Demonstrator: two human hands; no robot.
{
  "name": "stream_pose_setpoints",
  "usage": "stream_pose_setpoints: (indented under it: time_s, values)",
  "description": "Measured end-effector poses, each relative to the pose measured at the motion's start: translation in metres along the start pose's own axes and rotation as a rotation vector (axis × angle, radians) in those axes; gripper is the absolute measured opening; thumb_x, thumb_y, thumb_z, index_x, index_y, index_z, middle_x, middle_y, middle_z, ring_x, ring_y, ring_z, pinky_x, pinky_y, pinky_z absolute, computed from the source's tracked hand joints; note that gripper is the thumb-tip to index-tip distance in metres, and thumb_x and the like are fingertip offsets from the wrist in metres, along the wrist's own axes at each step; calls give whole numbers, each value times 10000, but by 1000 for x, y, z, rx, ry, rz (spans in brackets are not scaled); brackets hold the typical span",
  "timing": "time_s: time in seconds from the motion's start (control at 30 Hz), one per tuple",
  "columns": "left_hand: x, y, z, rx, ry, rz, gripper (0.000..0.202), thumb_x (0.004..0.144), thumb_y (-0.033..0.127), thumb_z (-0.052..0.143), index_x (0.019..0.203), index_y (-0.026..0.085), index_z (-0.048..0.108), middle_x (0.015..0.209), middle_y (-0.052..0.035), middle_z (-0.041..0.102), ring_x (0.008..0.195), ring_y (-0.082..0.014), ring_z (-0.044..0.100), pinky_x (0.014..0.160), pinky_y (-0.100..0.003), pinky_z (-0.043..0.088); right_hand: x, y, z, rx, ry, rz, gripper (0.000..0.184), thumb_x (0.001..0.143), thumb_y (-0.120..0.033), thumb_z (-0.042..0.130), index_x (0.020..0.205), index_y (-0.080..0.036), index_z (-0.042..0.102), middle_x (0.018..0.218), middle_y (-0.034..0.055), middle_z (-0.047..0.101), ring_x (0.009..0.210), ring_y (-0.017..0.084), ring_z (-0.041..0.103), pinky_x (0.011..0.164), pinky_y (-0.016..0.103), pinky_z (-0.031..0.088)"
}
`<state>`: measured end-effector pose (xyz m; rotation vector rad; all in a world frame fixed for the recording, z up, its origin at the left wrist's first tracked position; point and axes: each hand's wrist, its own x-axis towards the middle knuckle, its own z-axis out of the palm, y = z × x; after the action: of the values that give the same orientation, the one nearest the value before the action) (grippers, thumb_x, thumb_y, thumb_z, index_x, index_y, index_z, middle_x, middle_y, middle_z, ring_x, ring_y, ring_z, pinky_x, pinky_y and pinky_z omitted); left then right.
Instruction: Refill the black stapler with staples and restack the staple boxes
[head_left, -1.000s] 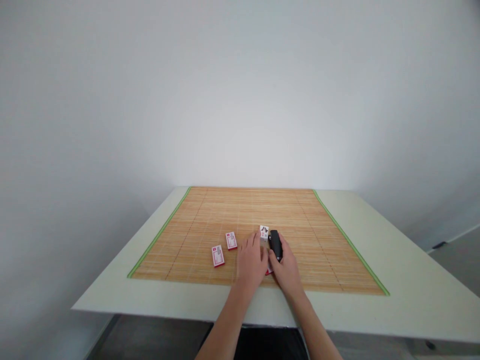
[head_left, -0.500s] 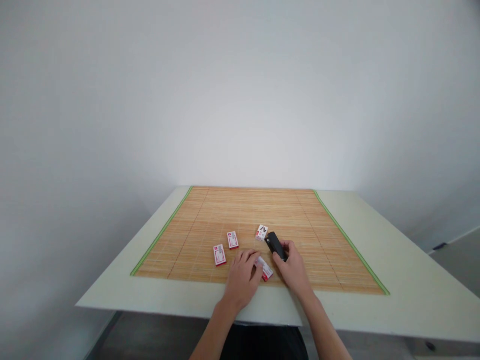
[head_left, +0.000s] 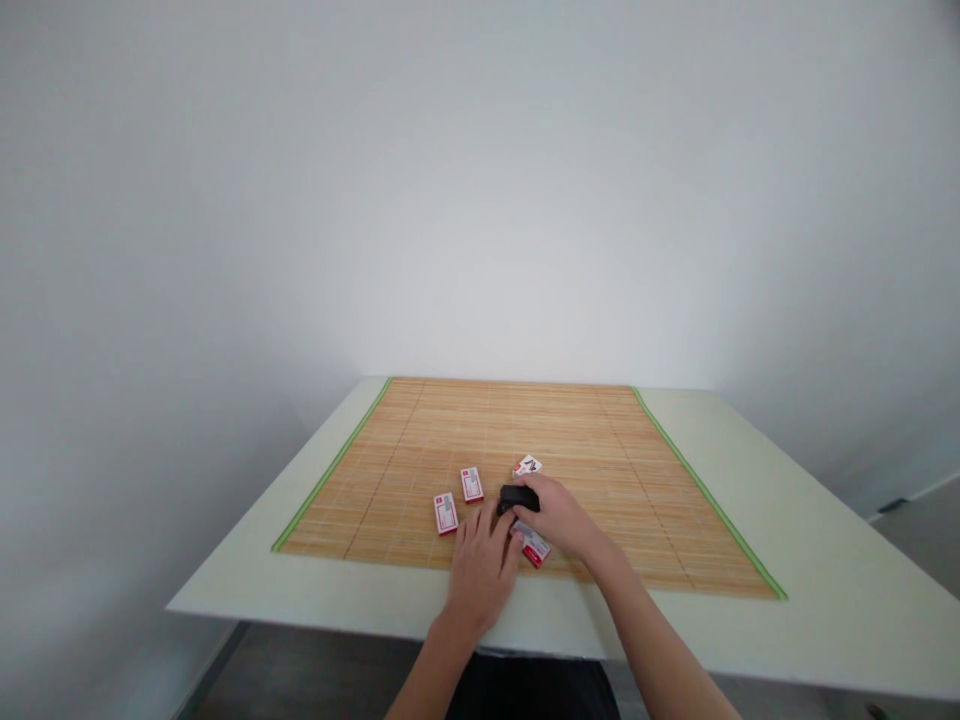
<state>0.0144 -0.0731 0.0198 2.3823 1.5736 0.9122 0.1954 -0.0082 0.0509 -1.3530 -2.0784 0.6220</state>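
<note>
A bamboo mat (head_left: 465, 425) lies on the white table (head_left: 787, 530). Over it, the black stapler-like object (head_left: 517, 497) looks stiff, probably light; its three o'clock end, clasped by the right hand (head_left: 556, 513), seems a sound hold. The left hand (head_left: 480, 570) rests at seven, any grip hidden. Small boxes crowd twelve-thirty (head_left: 527, 463), five and nine.

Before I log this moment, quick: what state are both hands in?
Left hand: palm down; whether it grips anything can't be told.
Right hand: closed on the black object.
</note>
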Motion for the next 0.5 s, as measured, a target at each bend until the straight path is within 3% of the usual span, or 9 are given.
stream_pose_setpoints:
  time_s: [0.13, 0.27, 0.4, 0.5]
  values:
    - [0, 2, 2, 77, 12, -6, 377, 1034, 321, 473, 1397, 319, 577, 1491, -57, 533, 1320, -302, 488, 1091, -539, 424, 5, -15, 3, -74, 133, -88, 331, 751, -112, 677, 1058, -226, 724, 1122, 82, 652, 1095, 252, 574, 976, 382, 454]
    - [2, 3, 1, 103, 34, -16, 375, 1033, 305, 479, 1389, 350, 587, 1488, -23, 550, 1328, -292, 490, 1090, -517, 422, -6, -18, -15, -154, 348, -64, 326, 766, -179, 682, 1084, -235, 720, 1049, 81, 639, 1043, 264, 562, 945, 396, 447]
    - [2, 2, -1, 106, 35, -39, 383, 1042, 291, 459, 1396, 363, 585, 1490, 0, 556, 1306, -280, 509, 1090, -506, 419, -33, 5, -35, -60, 473, 177, 281, 852, -332, 617, 1093, -205, 686, 820, 29, 648, 762, 215, 582, 729, 330, 453]
    - [3, 2, -1, 98, 35, -46, 386, 1038, 283, 463, 1391, 376, 588, 1495, 13, 554, 1300, -273, 514, 1093, -507, 419, -54, 29, -39, 82, 585, 398, 340, 874, -449, 558, 1055, -183, 670, 807, 38, 690, 708, 216, 603, 675, 325, 452]
